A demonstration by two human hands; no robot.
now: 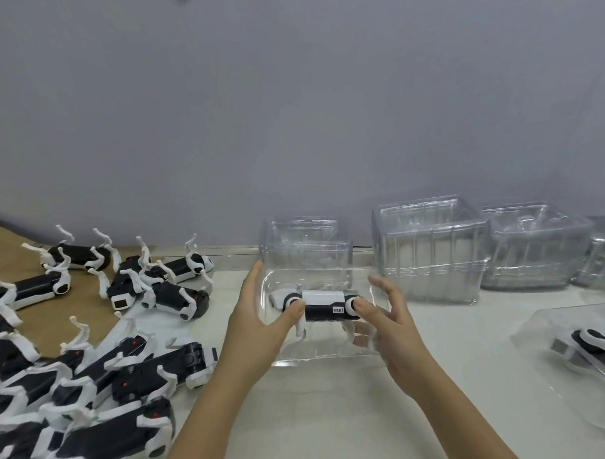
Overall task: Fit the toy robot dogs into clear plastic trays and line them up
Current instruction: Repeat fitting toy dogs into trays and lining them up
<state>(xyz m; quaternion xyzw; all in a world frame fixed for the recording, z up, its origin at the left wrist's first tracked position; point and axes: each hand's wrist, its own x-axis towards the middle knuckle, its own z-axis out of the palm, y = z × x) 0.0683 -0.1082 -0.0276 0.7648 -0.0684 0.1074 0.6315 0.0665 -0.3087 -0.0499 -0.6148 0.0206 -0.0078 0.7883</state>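
Note:
A black-and-white toy robot dog (324,305) lies inside a clear plastic tray (324,353) at the table's centre. My left hand (257,317) holds the tray's left side, its thumb pressing on the dog's left end and its fingers along the tray's left edge. My right hand (390,332) holds the right side, thumb on the dog's right round joint, fingers spread over the tray's right edge. Another dog (588,342) lies in a second clear tray (544,327) at the right edge.
Several loose robot dogs (83,369) are heaped on the left, partly on brown cardboard (85,321). Stacks of empty clear trays (430,247) stand along the grey wall behind, one (307,243) right behind the held tray. A white tabletop (322,419) lies in front.

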